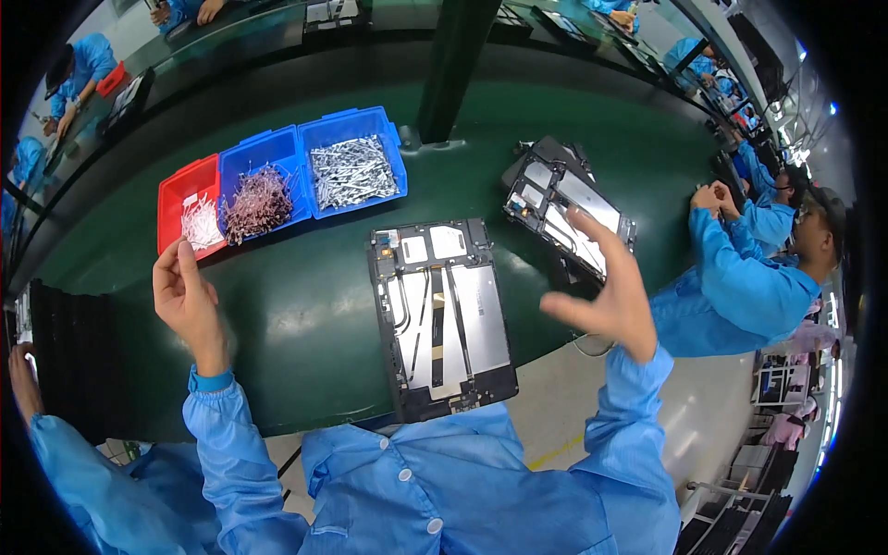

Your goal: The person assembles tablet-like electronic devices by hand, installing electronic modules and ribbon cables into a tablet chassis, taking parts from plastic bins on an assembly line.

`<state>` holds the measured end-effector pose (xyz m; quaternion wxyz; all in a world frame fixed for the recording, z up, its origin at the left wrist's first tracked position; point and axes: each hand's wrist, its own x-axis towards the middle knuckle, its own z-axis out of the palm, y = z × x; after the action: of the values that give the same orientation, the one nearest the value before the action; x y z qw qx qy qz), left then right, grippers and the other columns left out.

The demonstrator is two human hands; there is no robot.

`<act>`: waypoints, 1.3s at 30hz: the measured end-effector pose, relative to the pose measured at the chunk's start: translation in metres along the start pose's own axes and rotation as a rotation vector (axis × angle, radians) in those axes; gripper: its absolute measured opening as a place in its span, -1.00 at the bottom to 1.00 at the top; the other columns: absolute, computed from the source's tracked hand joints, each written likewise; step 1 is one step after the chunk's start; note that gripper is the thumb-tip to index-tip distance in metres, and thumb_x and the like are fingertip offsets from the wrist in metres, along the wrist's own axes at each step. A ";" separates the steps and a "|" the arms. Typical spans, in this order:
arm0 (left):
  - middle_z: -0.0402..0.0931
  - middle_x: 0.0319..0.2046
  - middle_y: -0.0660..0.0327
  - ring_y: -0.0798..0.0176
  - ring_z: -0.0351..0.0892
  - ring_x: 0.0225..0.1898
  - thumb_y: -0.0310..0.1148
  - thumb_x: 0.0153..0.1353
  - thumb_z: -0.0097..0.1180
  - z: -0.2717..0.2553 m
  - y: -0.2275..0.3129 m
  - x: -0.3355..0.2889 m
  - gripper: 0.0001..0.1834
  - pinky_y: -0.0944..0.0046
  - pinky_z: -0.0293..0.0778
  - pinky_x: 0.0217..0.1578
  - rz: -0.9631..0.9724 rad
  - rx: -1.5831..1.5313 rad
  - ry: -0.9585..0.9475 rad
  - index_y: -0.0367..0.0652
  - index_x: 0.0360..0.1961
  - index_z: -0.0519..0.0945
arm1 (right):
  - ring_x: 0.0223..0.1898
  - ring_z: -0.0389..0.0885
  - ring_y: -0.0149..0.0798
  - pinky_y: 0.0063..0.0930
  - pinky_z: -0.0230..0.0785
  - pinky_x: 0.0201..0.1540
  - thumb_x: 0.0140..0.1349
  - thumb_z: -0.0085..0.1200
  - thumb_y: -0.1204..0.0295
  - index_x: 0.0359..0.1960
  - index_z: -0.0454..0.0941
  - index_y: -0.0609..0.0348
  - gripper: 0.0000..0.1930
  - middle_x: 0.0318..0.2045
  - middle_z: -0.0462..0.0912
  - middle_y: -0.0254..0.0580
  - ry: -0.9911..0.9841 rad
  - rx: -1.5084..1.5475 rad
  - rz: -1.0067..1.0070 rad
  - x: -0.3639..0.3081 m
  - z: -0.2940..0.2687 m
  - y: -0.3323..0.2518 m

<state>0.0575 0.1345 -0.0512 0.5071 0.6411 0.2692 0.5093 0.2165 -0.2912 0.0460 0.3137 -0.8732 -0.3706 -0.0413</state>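
In front of me an opened tablet [486, 314] lies on the green table, its inner side up, with silver plates, black cables and small boards showing. At the near edge of a red bin [176, 199], my left hand [188, 301] has its thumb and fingers pinched together. Whatever is between those fingertips is too small to make out. Small white parts [199, 222] lie in that bin. My right hand [606, 301] is raised with thumb and fingers spread, slightly blurred and holding nothing. Behind it, a stack of opened tablets [546, 190] is partly covered by the fingers.
Beside the red bin stand a blue bin [303, 199] of thin brownish parts and another blue bin [403, 176] of silvery strips. A dark post [449, 83] rises from the table [296, 324]. Co-workers in blue sit at the right [758, 296] and left [83, 481].
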 end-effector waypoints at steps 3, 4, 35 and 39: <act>0.54 -0.42 0.32 0.65 0.21 -0.67 -0.36 0.38 0.12 0.000 -0.001 0.000 -0.78 0.57 0.04 -0.72 0.001 -0.005 -0.020 -0.31 -0.10 0.57 | 0.38 0.12 0.33 0.02 0.01 0.38 -0.33 0.52 -0.11 0.43 0.08 0.26 0.29 0.34 0.14 0.44 -0.104 -0.395 0.070 0.019 -0.005 0.057; 0.54 -0.42 0.32 0.65 0.21 -0.67 -0.36 0.38 0.12 0.001 -0.001 0.000 -0.78 0.57 0.04 -0.72 -0.002 -0.014 -0.019 -0.31 -0.10 0.57 | 0.38 0.12 0.33 0.02 0.01 0.38 -0.33 0.52 -0.11 0.43 0.08 0.26 0.29 0.34 0.14 0.44 -0.103 -0.404 0.070 0.024 -0.006 0.072; 0.50 -0.47 0.36 0.65 0.20 -0.68 -0.29 0.37 0.16 0.003 -0.001 -0.007 -0.74 0.55 0.04 -0.72 -0.092 0.039 -0.036 -0.27 -0.07 0.59 | 0.22 0.31 0.33 0.20 0.13 0.23 -0.37 0.29 -0.44 0.44 0.08 0.18 0.36 0.21 0.35 0.33 0.007 -0.565 0.732 0.085 0.022 0.087; 0.49 -0.47 0.37 0.65 0.19 -0.69 -0.28 0.36 0.16 0.001 -0.005 -0.006 -0.73 0.54 0.03 -0.72 -0.092 0.039 -0.041 -0.27 -0.07 0.59 | 0.24 0.29 0.35 0.21 0.16 0.22 -0.37 0.26 -0.48 0.47 -0.01 0.21 0.42 0.22 0.32 0.37 -0.098 -0.547 0.753 0.083 0.027 0.095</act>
<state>0.0572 0.1308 -0.0580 0.5228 0.6480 0.2977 0.4671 0.3366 -0.2746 0.0007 0.0474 -0.9985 -0.0180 0.0203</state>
